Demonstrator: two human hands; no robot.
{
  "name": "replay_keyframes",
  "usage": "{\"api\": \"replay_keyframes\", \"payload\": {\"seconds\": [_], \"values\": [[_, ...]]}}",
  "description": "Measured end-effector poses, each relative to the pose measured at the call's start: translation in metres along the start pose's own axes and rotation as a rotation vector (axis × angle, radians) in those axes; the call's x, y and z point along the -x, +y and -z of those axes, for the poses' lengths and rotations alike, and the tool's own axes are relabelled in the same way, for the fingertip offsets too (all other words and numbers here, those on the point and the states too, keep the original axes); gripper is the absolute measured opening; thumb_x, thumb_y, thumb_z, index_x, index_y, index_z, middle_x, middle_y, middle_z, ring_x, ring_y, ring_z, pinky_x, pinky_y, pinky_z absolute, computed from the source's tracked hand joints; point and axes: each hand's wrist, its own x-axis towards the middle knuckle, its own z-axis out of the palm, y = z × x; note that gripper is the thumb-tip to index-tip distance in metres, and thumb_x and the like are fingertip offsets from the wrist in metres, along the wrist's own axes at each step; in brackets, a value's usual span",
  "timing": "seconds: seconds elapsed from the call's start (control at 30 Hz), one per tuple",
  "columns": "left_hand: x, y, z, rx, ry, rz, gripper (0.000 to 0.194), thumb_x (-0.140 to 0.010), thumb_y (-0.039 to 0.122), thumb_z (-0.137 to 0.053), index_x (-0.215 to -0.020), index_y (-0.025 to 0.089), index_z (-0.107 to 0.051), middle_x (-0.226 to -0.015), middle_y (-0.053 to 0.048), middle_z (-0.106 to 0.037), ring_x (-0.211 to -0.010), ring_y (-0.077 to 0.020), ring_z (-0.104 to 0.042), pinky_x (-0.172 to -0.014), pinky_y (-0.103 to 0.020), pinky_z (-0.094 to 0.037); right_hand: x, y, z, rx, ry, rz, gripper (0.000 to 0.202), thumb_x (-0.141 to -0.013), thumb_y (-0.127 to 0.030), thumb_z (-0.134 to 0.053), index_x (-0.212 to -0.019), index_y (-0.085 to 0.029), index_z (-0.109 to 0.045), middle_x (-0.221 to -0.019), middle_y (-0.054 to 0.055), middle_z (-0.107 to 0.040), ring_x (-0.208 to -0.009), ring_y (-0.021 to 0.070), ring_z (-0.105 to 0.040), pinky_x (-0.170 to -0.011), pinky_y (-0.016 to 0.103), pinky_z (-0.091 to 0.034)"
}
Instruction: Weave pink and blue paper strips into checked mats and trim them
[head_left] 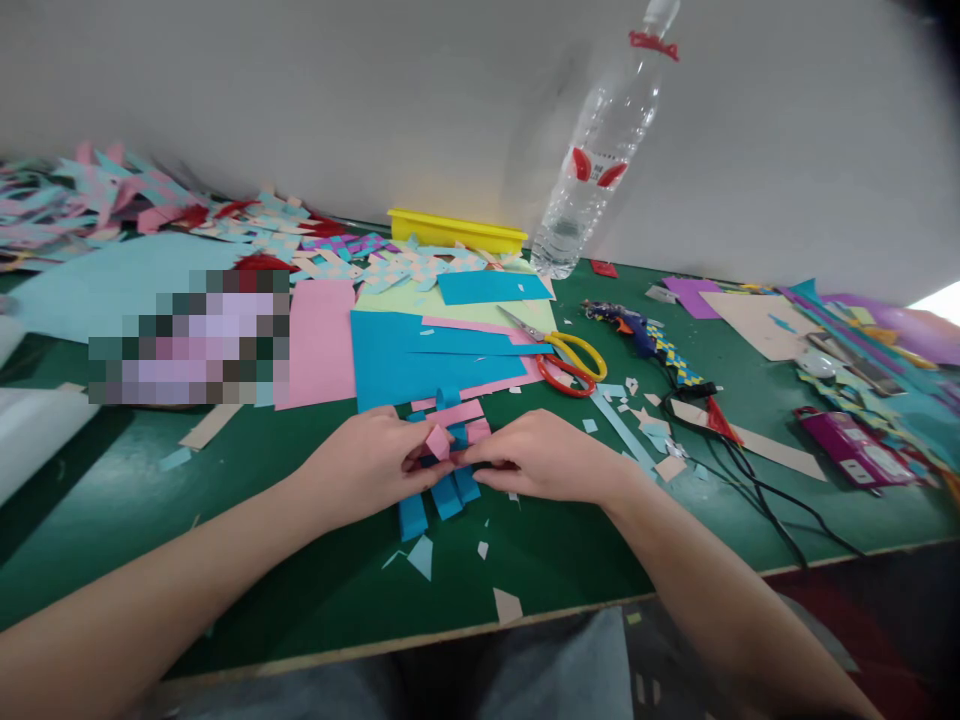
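Blue paper strips (pixel 445 497) and pink paper strips (pixel 459 411) cross one another in a small weave on the green table. My left hand (pixel 371 462) is closed on the weave from the left, thumb and forefinger pinching a folded pink strip (pixel 438 441). From the right, my right hand (pixel 544 455) pinches the weave's edge, its fingertips close to those of my left. The fingers cover the middle of the weave. Ends of the blue strips stick out towards me, and a blue loop (pixel 448 397) stands up at the far side.
Scissors (pixel 574 362) with yellow and red handles lie beyond my hands, by blue sheets (pixel 390 350) and a pink sheet (pixel 322 345). A clear bottle (pixel 600 150) stands behind. Paper scraps, black cords (pixel 757 485) and a purple box (pixel 855 450) lie to the right.
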Motion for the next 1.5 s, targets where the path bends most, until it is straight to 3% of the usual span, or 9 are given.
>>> {"api": "replay_keyframes", "payload": {"seconds": [0.23,0.47,0.67,0.83,0.97,1.17,1.33,1.5], "values": [[0.0009,-0.0005,0.0003,0.039,-0.036,-0.011,0.018,-0.091,0.039,-0.055,-0.089,0.025,-0.066,-0.053,0.003,-0.056,-0.054,-0.0169,-0.051,-0.055,-0.026,-0.033,0.001,0.0004,0.0011,-0.023,-0.018,-0.012,0.024,-0.093,-0.028,-0.052,-0.109,-0.025,-0.069,-0.082,0.0,-0.071,-0.068,0.013,-0.057,-0.062,0.024,-0.035],[0.0001,0.0005,0.0013,0.09,-0.071,-0.005,0.024,-0.09,0.039,-0.057,-0.073,0.022,-0.062,-0.052,0.004,-0.054,-0.053,-0.0156,-0.05,-0.058,-0.027,-0.035,0.0032,-0.0032,0.0075,0.011,-0.062,-0.03,0.024,-0.093,-0.029,-0.052,-0.11,-0.026,-0.069,-0.08,0.0,-0.07,-0.063,0.0125,-0.055,-0.058,0.024,-0.032],[-0.0002,0.0005,0.0013,0.124,-0.103,0.011,0.02,-0.088,0.04,-0.058,-0.079,0.024,-0.066,-0.055,0.004,-0.057,-0.056,-0.0156,-0.051,-0.059,-0.027,-0.036,0.0032,-0.0012,0.0055,-0.005,-0.047,-0.027,0.025,-0.093,-0.033,-0.056,-0.115,-0.028,-0.067,-0.087,0.0,-0.072,-0.07,0.0134,-0.059,-0.06,0.025,-0.032],[0.0002,0.0011,0.002,0.113,-0.102,0.031,0.018,-0.087,0.04,-0.06,-0.085,0.025,-0.069,-0.058,0.003,-0.061,-0.059,-0.0164,-0.052,-0.059,-0.027,-0.037,0.0022,0.0015,0.0047,0.01,0.027,-0.028,0.023,-0.088,-0.038,-0.062,-0.105,-0.023,-0.069,-0.076,-0.001,-0.067,-0.062,0.0115,-0.053,-0.057,0.025,-0.027],[0.0002,0.0016,0.0032,0.109,-0.103,0.018,0.018,-0.088,0.04,-0.06,-0.089,0.025,-0.069,-0.058,0.004,-0.06,-0.058,-0.0156,-0.052,-0.059,-0.027,-0.037,0.0022,0.0035,0.0038,0.048,0.009,-0.031,0.026,-0.089,-0.043,-0.06,-0.109,-0.029,-0.069,-0.073,-0.002,-0.066,-0.06,0.0117,-0.051,-0.056,0.025,-0.024],[0.0004,0.0025,0.003,0.083,-0.081,0.034,0.023,-0.086,0.041,-0.062,-0.101,0.026,-0.067,-0.054,0.004,-0.054,-0.059,-0.0168,-0.053,-0.054,-0.025,-0.036,0.0015,0.0058,0.0004,0.094,0.011,0.004,0.026,-0.091,-0.045,-0.057,-0.096,-0.025,-0.073,-0.068,-0.001,-0.064,-0.058,0.0119,-0.047,-0.055,0.026,-0.023],[0.0003,0.0017,0.0009,0.093,-0.073,0.036,0.023,-0.085,0.043,-0.061,-0.1,0.025,-0.065,-0.055,0.004,-0.053,-0.059,-0.0169,-0.053,-0.053,-0.025,-0.036,0.0011,0.0043,0.0012,0.059,0.001,0.032,0.023,-0.093,-0.038,-0.056,-0.087,-0.025,-0.073,-0.074,-0.001,-0.07,-0.064,0.0122,-0.055,-0.057,0.026,-0.027],[0.0,0.0007,-0.0003,0.095,-0.048,0.029,0.025,-0.085,0.042,-0.061,-0.102,0.025,-0.064,-0.055,0.005,-0.054,-0.058,-0.0158,-0.053,-0.054,-0.025,-0.037,0.0041,0.0029,0.0052,-0.008,-0.02,0.056,0.02,-0.092,-0.035,-0.057,-0.097,-0.028,-0.075,-0.08,-0.003,-0.074,-0.068,0.0119,-0.06,-0.059,0.025,-0.031]]}}
